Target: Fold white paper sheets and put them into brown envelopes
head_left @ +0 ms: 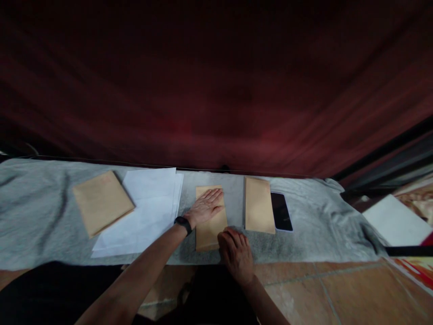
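Observation:
My left hand (pixel 206 206) lies flat and open on a brown paper envelope (pixel 209 232) in the middle of the grey cloth. A dark band is on that wrist. My right hand (pixel 236 253) is curled at the envelope's lower right corner, fingertips pressed against its edge; whether they pinch it is hidden. A second brown envelope (pixel 259 205) lies just to the right. A third brown envelope (pixel 102 201) rests at the left, partly on a stack of white paper sheets (pixel 149 212).
A black phone (pixel 281 211) lies beside the right envelope. The grey cloth (pixel 40 212) covers a low surface in front of a dark red curtain (pixel 216 81). Tiled floor (pixel 338 293) lies below; a white sheet (pixel 395 221) sits at far right.

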Tool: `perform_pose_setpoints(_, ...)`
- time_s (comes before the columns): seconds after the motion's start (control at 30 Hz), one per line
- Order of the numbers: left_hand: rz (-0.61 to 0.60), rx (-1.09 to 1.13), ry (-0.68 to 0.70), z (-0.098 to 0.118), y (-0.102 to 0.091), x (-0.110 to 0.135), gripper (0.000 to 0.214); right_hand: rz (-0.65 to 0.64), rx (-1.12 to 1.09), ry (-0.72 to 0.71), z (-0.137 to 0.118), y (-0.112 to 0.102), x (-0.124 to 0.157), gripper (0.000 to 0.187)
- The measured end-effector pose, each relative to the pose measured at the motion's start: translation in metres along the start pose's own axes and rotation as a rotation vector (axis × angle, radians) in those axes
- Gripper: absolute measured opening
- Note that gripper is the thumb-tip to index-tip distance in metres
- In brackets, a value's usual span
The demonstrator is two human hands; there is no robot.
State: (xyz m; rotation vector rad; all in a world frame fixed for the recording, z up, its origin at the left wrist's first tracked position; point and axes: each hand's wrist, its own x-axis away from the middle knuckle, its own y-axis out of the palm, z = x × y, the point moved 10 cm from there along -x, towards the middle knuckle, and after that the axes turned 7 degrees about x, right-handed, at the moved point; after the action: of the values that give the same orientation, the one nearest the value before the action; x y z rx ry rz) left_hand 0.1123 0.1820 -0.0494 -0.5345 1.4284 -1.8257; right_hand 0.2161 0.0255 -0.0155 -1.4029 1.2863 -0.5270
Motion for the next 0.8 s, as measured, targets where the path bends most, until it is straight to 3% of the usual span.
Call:
perform_pose_setpoints(0.33, 0.003, 0.011, 0.044, 0.026, 0.004, 0.024, 0.060, 0.007, -0.013, 0.013, 0.003, 0.006, 0.002, 0.034)
perform_pose_setpoints(0.8, -0.049, 0.065, 0.067, 0.060, 0.005, 0.056, 0.057, 0.025, 0.038, 0.027, 0.012, 0.014, 0.007, 0.045)
